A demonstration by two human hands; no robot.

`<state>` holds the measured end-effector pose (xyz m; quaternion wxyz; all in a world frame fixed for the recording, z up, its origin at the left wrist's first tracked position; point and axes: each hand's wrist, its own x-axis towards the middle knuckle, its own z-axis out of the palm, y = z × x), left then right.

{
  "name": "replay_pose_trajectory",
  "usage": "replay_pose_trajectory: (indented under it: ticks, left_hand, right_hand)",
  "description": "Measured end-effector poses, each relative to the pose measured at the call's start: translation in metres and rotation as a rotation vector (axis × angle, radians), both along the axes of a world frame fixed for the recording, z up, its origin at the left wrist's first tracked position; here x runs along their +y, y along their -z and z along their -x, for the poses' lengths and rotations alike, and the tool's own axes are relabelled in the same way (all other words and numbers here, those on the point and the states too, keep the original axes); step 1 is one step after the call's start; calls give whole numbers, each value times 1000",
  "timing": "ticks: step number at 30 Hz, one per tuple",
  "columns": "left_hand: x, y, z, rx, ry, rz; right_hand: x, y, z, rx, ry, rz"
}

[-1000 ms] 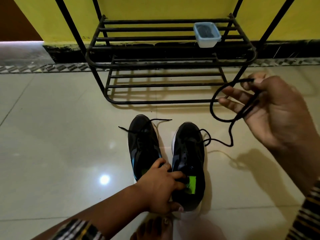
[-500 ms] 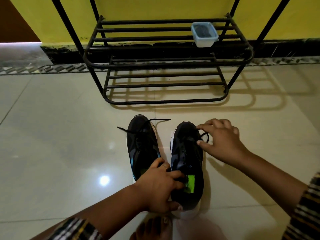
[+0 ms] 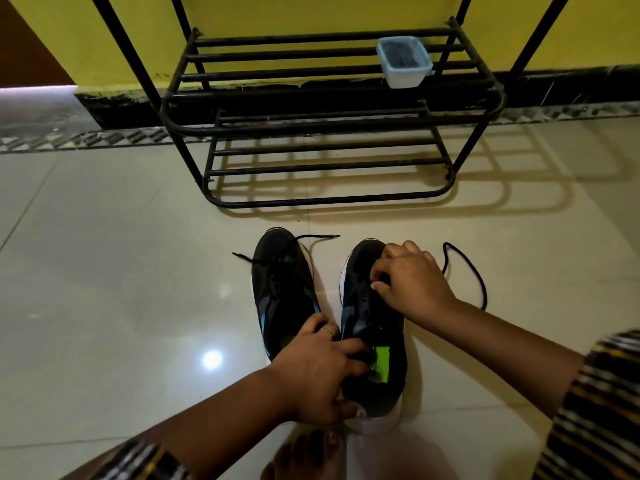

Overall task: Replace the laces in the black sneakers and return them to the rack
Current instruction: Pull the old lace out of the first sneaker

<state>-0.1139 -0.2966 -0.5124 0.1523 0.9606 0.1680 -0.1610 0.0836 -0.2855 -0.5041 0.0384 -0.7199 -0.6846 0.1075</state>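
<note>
Two black sneakers stand side by side on the tiled floor, toes toward the rack. The left sneaker point(image 3: 282, 292) has loose lace ends sticking out near its toe. My left hand point(image 3: 320, 368) grips the heel opening of the right sneaker point(image 3: 372, 344), beside its green insole label. My right hand point(image 3: 410, 278) lies over that sneaker's eyelets with fingers curled, pinching the black lace point(image 3: 476, 278), which trails in a loop on the floor to the right.
A black metal shoe rack point(image 3: 325, 129) stands against the yellow wall ahead. A small pale plastic container point(image 3: 405, 62) sits on its upper shelf at the right. My bare foot point(image 3: 304, 455) shows at the bottom edge.
My right hand came down from mid-air with the lace to the right sneaker's eyelets. The lace loop now lies on the floor at the right. My left hand stayed put.
</note>
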Motion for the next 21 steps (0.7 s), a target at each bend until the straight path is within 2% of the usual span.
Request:
replay_pose_trajectory:
  ticks: [8,16,21]
  left_hand:
    - [-1,-1,-1,15,4,-5]
    - [-1,-1,0,24,-5,8]
    - [-1,0,1,-2,-15,13]
  right_hand:
    - [6,5,7,116,43,73]
    - [10,9,9,71,-23,114]
    - [4,12,-2,248,-49,60]
